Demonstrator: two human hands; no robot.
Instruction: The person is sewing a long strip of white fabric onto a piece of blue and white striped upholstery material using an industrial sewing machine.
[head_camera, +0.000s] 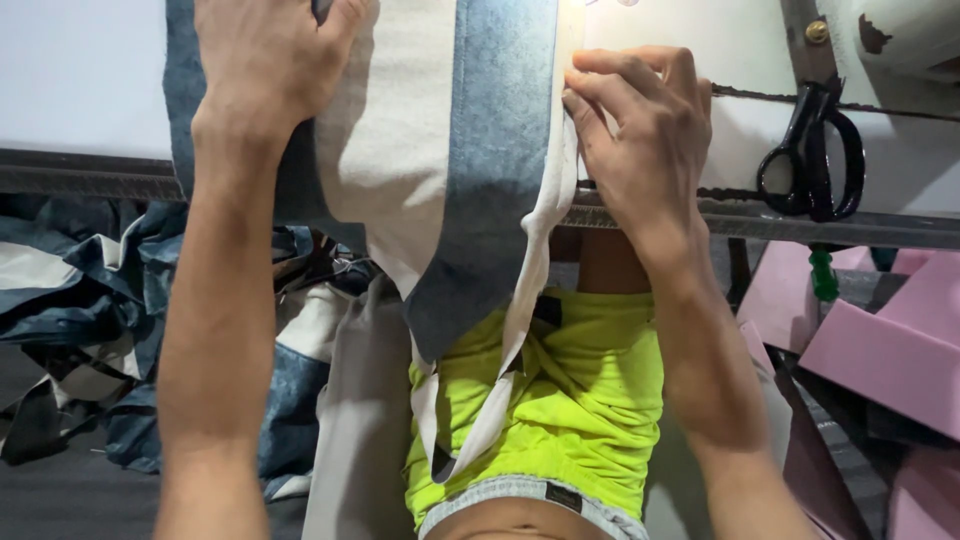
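- Left hand (265, 60) is laid flat on the blue and cream cloth (440, 150), with the fingers hidden past the top of the picture, so it cannot be told if it is open or closed.
- Right hand (640, 135) is closed on the right edge of the cloth, and the cream edge is pinched by the fingertips (580, 105).
- Most of the cloth is spread on the white table (80, 80), and its lower end is hung over the table's front edge.
- Black scissors (812, 155) are laid on the table, to the right of the cloth.
- More blue cloth pieces (70, 290) are piled below the table, on the left.
- Pink foam blocks (890, 340) are seen below the table, on the right.
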